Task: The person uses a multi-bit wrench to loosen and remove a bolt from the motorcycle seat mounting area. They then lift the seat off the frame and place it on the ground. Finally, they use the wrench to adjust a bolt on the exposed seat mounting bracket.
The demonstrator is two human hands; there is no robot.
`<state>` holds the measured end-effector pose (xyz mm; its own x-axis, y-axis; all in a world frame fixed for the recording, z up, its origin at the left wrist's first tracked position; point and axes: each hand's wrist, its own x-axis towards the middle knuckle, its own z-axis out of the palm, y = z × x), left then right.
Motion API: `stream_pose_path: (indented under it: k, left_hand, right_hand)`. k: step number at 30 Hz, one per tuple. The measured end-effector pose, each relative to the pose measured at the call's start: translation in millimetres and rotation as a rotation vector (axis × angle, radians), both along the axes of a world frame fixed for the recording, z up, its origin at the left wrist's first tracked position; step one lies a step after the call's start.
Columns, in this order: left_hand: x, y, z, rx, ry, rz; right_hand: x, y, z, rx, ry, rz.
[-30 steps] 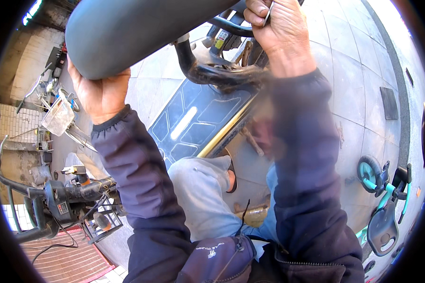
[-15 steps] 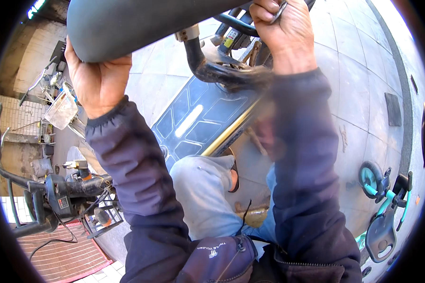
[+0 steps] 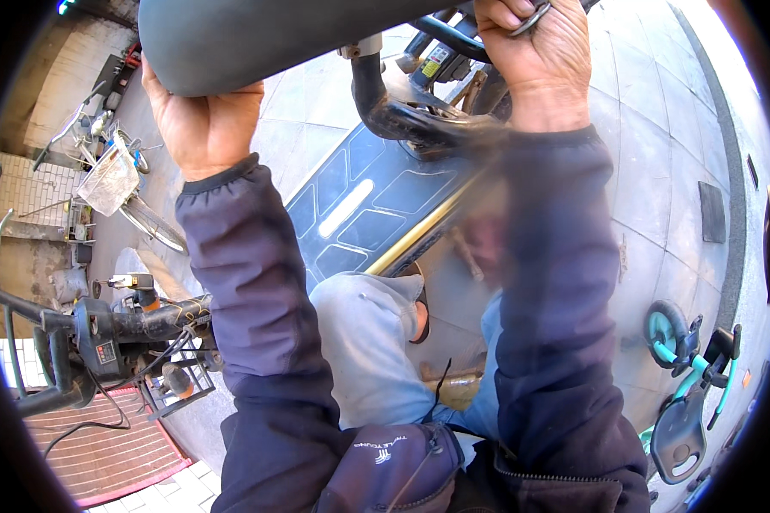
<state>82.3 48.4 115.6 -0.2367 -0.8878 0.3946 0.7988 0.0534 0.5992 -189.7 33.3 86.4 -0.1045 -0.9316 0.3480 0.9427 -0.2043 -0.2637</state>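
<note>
My left hand is wrapped under the rounded end of a dark grey padded seat at the top. My right hand is closed on a thin silver metal piece, possibly a tool, up beside a dark tube. Below the seat, a silver clamp joins a bent black tube over a scooter's black footboard, which has a gold side strip.
Handlebars of another vehicle stand at lower left, over a striped red mat, with a bicycle with a basket behind. A turquoise child's ride-on lies at right. My bent leg is beside the footboard, on grey paving.
The seat and both my hands have shifted to the right and upward in the picture. The left hand rose most. The grips look the same.
</note>
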Motion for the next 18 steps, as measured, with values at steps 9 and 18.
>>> stream_pose_path:
  k: [9,18]
  left_hand:
    - [6,1,24,-0.16,0.055,-0.144]
    - [-57,58,9,-0.179,0.201,-0.079]
  right_hand:
    - [-27,30,31,-0.159,0.066,-0.143]
    - [-81,55,11,-0.105,0.32,-0.073]
